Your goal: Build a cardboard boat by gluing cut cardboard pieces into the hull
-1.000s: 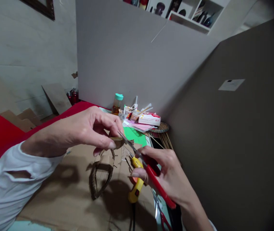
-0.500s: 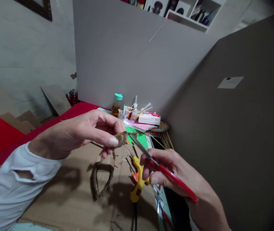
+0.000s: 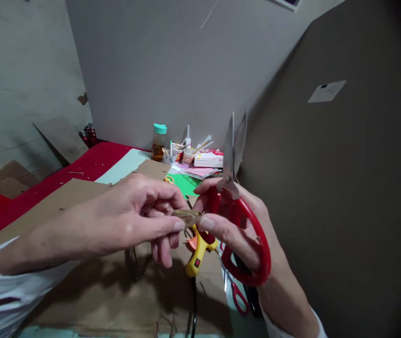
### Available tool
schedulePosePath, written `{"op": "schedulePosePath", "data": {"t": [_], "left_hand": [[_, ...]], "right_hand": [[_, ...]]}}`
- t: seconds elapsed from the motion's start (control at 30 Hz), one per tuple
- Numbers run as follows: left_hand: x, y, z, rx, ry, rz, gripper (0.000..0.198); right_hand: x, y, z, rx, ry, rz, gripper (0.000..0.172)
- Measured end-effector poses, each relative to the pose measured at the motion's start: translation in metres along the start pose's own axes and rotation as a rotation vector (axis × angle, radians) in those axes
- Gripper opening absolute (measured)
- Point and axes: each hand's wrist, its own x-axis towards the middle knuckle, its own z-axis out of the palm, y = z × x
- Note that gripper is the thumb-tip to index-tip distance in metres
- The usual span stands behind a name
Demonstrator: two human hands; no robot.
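Note:
Between the thumb and fingers of my left hand (image 3: 144, 211) is a small brown cardboard piece (image 3: 188, 218). My right hand (image 3: 235, 220) has red-handled scissors (image 3: 237, 202) hooked on it, blades pointing up and slightly parted, away from the cardboard. Its thumb and index fingertip meet the right end of the piece. Below the hands a yellow glue gun (image 3: 196, 258) lies on a large cardboard sheet (image 3: 109, 295). A cardboard frame shape (image 3: 137, 263) sits under my left hand, mostly hidden and in shadow.
At the back stand a teal-lidded jar (image 3: 158, 143), paper cups (image 3: 188, 156) with sticks and a tissue pack (image 3: 208, 158). Green paper (image 3: 182, 184) lies before them. A second pair of red-handled scissors (image 3: 240, 298) is at the right edge. Grey panels (image 3: 172, 70) rise behind and to the right.
The scissors have swung from pointing at the cardboard to pointing upward. My right hand has come in to touch the piece. The view has tilted down, and the piece has turned nearly edge-on.

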Motion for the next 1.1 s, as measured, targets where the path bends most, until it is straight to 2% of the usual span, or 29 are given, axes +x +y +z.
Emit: {"op": "schedulePosePath", "data": {"t": [0.2,0.3,0.4,0.57,0.67,0.9,1.1], "left_hand": [[0.003,-0.002,0.002,-0.033,0.016,-0.023,0.011],[0.009,0.001,0.006,-0.132,0.054,0.034,0.006],[0.012,0.006,0.015,-0.117,0.184,0.161,0.01],[0.008,0.0,0.033,0.09,0.521,0.441,0.028],[0.006,-0.007,0.039,0.234,0.614,0.5,0.027],[0.008,-0.013,0.039,0.328,0.632,0.542,0.022],[0.006,-0.01,0.039,0.187,0.625,0.468,0.02]], "right_hand": [[0.0,0.004,0.005,-0.06,0.025,-0.024,0.031],[0.002,0.006,0.004,-0.064,0.065,-0.03,0.03],[0.003,0.007,0.0,0.018,0.11,-0.022,0.031],[0.004,0.008,0.001,0.201,0.147,-0.008,0.029],[0.003,0.006,0.004,0.224,0.16,0.032,0.034],[0.001,0.008,0.008,0.229,0.158,-0.025,0.037],[-0.001,0.006,0.013,0.197,0.21,-0.125,0.032]]}}
